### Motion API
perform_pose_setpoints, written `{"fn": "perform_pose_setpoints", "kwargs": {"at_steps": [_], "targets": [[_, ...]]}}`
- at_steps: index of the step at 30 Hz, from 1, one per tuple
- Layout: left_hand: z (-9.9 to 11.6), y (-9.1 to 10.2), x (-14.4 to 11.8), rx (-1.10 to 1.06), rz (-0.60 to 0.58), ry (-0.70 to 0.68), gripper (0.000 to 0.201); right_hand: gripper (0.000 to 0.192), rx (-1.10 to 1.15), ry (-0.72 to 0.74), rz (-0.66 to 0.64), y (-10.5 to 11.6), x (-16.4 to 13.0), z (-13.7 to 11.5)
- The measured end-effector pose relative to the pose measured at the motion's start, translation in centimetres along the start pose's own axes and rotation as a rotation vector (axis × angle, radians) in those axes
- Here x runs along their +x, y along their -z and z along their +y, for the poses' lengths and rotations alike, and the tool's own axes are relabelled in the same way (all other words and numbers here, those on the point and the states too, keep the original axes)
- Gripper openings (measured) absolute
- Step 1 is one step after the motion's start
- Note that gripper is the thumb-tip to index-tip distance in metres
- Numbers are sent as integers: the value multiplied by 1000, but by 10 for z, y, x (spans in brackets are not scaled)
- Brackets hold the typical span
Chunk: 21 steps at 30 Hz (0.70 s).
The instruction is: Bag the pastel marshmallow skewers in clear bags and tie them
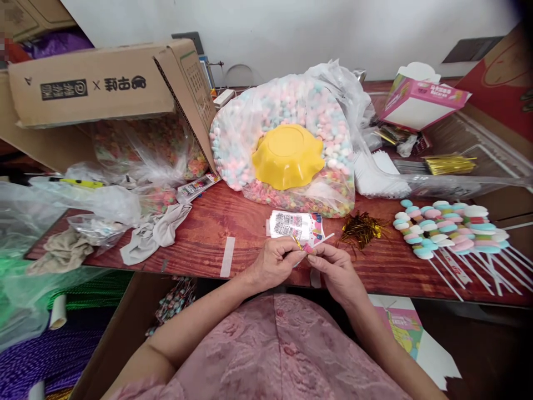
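Observation:
My left hand [280,260] and my right hand [333,269] meet at the table's front edge, fingertips pinched together. Between them is a small pink piece [308,248], mostly covered by the fingers. A thin white stick [325,240] sticks out above my right fingertips. From my left fingers rises a short gold twist tie [297,242]. Just beyond the hands lies a white printed label packet [293,225]. A loose heap of gold twist ties [363,230] is to the right. Farther right, marshmallow skewers [452,228] on white sticks are piled up.
A yellow wavy bowl [288,156] sits upside down on a big clear bag of pastel marshmallows [233,133]. An open cardboard box [100,83] holds bagged candy at left. A clear plastic bin [458,144] stands at right, near white sticks [381,173]. Grey gloves [156,233] lie at left.

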<state>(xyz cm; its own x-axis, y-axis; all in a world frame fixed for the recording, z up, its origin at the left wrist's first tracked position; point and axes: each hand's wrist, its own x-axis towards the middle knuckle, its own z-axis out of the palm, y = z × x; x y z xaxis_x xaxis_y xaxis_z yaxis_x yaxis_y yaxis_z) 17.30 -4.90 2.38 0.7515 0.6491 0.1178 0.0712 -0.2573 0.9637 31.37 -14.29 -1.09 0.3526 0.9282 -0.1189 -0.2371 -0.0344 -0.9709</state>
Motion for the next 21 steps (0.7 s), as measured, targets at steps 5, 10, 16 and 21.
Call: {"fn": "perform_pose_setpoints", "kwargs": {"at_steps": [5,10,16,21], "targets": [[6,6,6,74,-39,-39,32,27,54,-117,-95,2,4,-11],[9,7,8,142,-40,-109,32,26,122,-129,-67,-2,7,-10],[11,9,5,-5,-179,13,34,33,-18,-164,-356,6,11,-18],[16,25,5,-297,-417,313,20,21,-769,646,-416,11,0,-34]]}}
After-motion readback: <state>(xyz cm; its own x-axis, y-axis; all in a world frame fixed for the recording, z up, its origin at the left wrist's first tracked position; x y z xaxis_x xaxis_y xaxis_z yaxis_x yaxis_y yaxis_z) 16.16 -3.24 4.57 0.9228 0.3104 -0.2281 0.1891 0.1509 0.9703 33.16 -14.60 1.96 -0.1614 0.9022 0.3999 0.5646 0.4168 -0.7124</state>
